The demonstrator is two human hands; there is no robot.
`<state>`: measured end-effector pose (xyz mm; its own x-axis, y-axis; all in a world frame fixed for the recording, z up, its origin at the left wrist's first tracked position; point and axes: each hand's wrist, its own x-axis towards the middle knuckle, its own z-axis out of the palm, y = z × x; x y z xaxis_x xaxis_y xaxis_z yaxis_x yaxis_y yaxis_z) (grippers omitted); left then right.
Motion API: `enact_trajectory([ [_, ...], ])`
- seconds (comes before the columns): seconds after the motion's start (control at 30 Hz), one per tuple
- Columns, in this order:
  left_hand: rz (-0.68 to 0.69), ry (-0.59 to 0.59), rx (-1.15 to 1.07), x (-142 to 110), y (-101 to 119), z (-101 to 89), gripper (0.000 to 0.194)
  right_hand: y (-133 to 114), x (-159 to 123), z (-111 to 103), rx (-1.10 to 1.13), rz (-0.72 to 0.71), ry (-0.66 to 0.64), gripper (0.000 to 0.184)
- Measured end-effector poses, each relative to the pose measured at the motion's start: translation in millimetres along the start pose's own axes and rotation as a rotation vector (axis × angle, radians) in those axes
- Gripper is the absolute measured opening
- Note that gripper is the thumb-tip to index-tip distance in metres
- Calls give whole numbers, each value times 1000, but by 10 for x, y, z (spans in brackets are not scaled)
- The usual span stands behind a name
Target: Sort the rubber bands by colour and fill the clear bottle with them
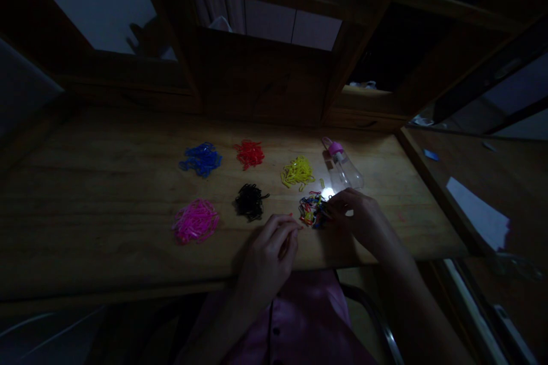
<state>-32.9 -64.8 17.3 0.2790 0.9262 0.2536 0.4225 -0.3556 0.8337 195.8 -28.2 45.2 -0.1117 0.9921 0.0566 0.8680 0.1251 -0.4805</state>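
From where I stand, the mixed pile [312, 210] of little loop-like pieces, red, yellow, blue and black jumbled together, lies near the front edge of the wooden counter [107, 205], between the person's two hands. The right hand [330, 209] bends over its right side and hides part of it; I can't tell whether the fingertips have hold of a piece. The left hand [297, 227] sits just off the pile's near left, fingers curled in, with specks of red by the tips, too small for me to say if anything is pinched.

Just beyond the right hand is a clear bottle [351, 174] with a pink cap [335, 148], close to the knuckles, and a bright glare shines beside it. A yellow pile [298, 172] lies behind the mix, a black pile [250, 202] past the left hand; farther left are red [250, 154], blue [201, 159] and pink [196, 221] piles, each apart. White paper [477, 211] lies off to the right.
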Motion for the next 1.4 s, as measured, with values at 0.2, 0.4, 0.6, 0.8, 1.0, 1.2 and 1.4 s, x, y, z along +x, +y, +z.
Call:
enact_trajectory([
  [0.2,-5,-9,-11,5,1,1,19,41,105,37,-85,9,-76,8],
  [0.4,-16,-13,-4,6,4,-1,19,4,59,-86,-35,74,-62,7],
  [0.6,7,15,6,0,2,9,20,39,-17,-236,273,118,-62,9],
  [0.8,4,3,-11,4,8,4,19,41,-9,-245,461,134,-75,28],
  [1.0,0,-3,-20,3,-5,9,19,8,-5,-239,506,166,-122,17],
  [1.2,-6,-10,-13,1,1,6,18,-3,3,-239,489,181,-114,22],
  [1.4,8,7,6,6,-10,11,20,-6,6,-257,426,153,-135,25],
])
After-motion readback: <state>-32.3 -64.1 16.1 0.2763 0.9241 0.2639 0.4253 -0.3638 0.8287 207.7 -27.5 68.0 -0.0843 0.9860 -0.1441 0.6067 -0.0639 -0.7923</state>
